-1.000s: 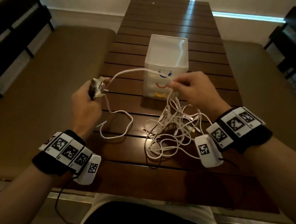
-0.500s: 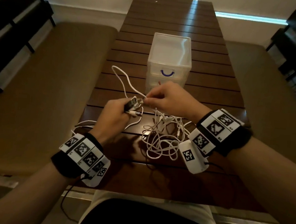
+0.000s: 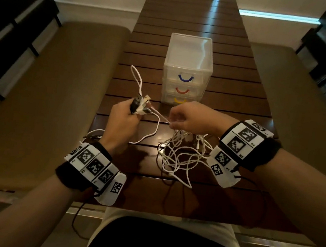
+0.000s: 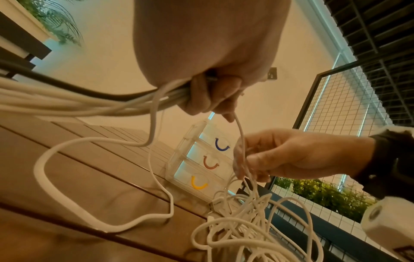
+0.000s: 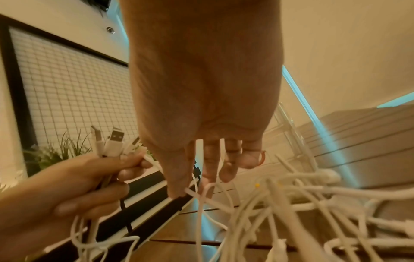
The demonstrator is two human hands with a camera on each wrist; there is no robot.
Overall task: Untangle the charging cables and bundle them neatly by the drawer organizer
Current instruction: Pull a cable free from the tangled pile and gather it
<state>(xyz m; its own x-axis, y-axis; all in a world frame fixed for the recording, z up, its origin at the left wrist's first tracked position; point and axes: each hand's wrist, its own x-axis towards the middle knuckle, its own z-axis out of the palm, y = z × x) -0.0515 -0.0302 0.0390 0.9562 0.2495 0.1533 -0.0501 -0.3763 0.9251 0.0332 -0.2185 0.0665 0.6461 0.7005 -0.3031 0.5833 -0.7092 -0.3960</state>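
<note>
White cables (image 3: pixel 181 155) lie in a loose tangle on the dark slatted wooden worktop (image 3: pixel 231 86), just in front of the clear plastic drawer organizer (image 3: pixel 188 54), which stands upright near the middle with three drawers stacked: blue handle on top, red in the middle, yellow at the bottom.

The left hand (image 3: pixel 121 123) is raised above the worktop with its fingers curled tight round a bunch of plug ends (image 3: pixel 140 104); the plugs stick up out of the fist, and in the right wrist view one broad flat plug (image 5: pixel 115 140) shows clearly among them. From this fist the cords trail down toward the left edge of the worktop, and one thin loop (image 3: pixel 137 79) arches away toward the organizer.

The right hand (image 3: pixel 190 120) hovers just beside the left, over the tangle. Its thumb and fingertips pinch a single white strand (image 3: pixel 160 116) that runs taut from the left fist, while several more strands hang down from under its fingers into the heap below.

Both wrists wear black bands with square printed markers.
</note>
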